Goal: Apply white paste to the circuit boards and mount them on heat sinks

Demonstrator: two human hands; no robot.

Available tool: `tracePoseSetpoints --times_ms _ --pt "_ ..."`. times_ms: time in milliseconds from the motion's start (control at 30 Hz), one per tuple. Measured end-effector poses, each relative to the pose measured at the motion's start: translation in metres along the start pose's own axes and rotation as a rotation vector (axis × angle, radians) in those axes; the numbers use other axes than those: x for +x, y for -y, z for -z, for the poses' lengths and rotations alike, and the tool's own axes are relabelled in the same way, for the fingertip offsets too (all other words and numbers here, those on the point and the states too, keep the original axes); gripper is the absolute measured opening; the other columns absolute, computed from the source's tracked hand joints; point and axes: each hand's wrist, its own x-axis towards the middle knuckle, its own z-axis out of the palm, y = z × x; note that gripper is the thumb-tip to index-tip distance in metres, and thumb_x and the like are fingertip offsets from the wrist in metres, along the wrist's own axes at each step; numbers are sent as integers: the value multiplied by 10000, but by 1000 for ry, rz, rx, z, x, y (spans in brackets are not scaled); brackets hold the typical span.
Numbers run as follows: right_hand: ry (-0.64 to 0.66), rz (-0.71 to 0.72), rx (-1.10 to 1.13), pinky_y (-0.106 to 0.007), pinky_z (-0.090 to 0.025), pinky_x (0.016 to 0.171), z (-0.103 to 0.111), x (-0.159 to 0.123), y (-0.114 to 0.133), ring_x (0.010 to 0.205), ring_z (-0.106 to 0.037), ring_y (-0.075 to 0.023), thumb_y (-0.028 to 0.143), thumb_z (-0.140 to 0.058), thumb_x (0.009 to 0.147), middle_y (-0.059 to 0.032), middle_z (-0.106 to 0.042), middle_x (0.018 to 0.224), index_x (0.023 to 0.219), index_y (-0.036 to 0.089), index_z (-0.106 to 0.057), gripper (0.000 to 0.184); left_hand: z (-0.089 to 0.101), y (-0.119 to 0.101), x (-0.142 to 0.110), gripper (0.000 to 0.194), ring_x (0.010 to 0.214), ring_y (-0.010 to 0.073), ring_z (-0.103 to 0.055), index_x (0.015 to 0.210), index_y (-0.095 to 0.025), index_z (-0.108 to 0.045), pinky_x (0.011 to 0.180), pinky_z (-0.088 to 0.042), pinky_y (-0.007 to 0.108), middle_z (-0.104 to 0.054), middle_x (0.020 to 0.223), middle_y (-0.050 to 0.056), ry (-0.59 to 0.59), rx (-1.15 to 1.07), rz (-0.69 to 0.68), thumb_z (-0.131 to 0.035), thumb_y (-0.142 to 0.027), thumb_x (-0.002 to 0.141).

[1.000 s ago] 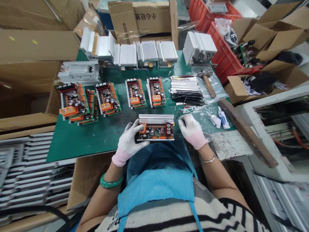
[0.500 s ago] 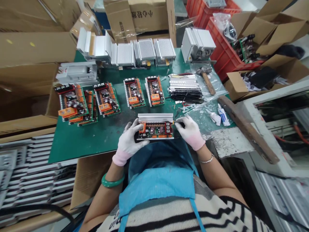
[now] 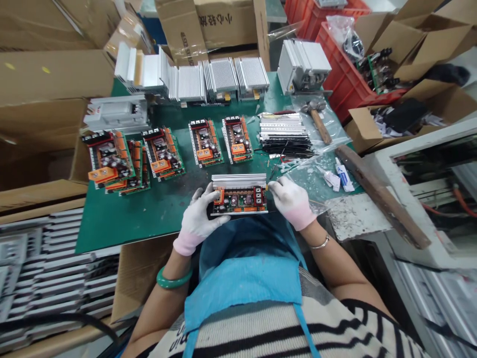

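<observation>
"You gripped the board (image 3: 238, 198) in your left hand (image 3: 197, 219), seemingly to steady it on the desk (image 3: 112, 223), with its heat sink (image 3: 238, 180) facing away from you, didn't you?"

"Yes, and your right hand (image 3: 290, 203) pinched at the board's end, though I couldn't tell on what. Your red crate (image 3: 345, 84) held more boards (image 3: 376, 72) and a plastic bag (image 3: 341, 27)."
</observation>
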Motion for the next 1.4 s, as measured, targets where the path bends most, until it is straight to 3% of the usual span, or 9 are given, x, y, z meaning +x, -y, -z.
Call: tracePoseSetpoints --times_ms 100,233,733,933,1100,1167,1233,1333,1400 --pt "55 86 -67 -291 -340 596 7 8 -4 800 -611 -184 229 -446 977 -71 -657 927 994 230 -694 249 0 -1 0 651 1395 355 -401 1232 -244 -572 1128 -420 524 -546 1425 80 -1 1 -5 -761 -572 702" --pt "109 80 3 -277 -355 608 7 17 -13 821 -627 -174 261 -515 957 -49 -664 964 967 238 -698 185 0 -3 1 641 1382 332 -428 1242 -251 -560 1164 -380 517 -551 1420 75 -9 -6 -21 -765 -537 705" --pt "68 203 141 -254 -418 701 -6 27 -28 863 -638 -155 234 -549 943 -36 -677 987 990 226 -707 165 1 -4 1 604 1375 325 -442 1235 -243 -541 1136 -415 496 -517 1450 97 -23 -10 -25 -736 -504 727" --pt "132 484 -153 -318 -319 660 8 31 -30 798 -549 -179 127 -399 980 -65 -675 965 1267 244 -616 379 3 -7 1 606 1364 320 -459 1241 -236 -536 1133 -418 482 -501 1461 117 -25 -6 -45 -739 -505 737" --pt "150 672 -257 -344 -270 673 27 47 -23 839 -517 -204 143 -391 984 -90 -658 945 1038 185 -673 290 3 -6 1 613 1360 326 -463 1247 -222 -538 1115 -431 483 -486 1470 134 -31 2 -43 -727 -525 749" --pt "141 592 -293 -342 -260 670 28 48 -19 847 -524 -208 148 -405 977 -91 -646 926 980 180 -670 267 1 -6 0 620 1356 328 -467 1246 -216 -539 1109 -436 479 -483 1471 142 -46 5 -45 -728 -531 747" --pt "119 414 -285 -331 -270 667 23 43 -14 844 -542 -205 198 -424 982 -89 -639 922 968 179 -666 244 -1 -5 -1 623 1348 335 -476 1243 -210 -544 1087 -457 476 -485 1467 152 -74 11 -48 -732 -531 743" --pt "120 157 -186 -305 -309 663 11 29 -7 835 -581 -187 298 -448 989 -69 -648 947 996 196 -665 240 -3 -3 -2 624 1339 338 -485 1240 -212 -547 1069 -475 470 -497 1457 149 -98 23 -53 -740 -527 736" --pt "144 64 -127 -294 -330 659 5 21 -5 834 -604 -178 320 -441 994 -53 -661 960 1020 211 -664 250 -4 -2 -2 623 1343 333 -482 1241 -215 -544 1080 -466 468 -496 1459 144 -101 27 -59 -742 -521 736"
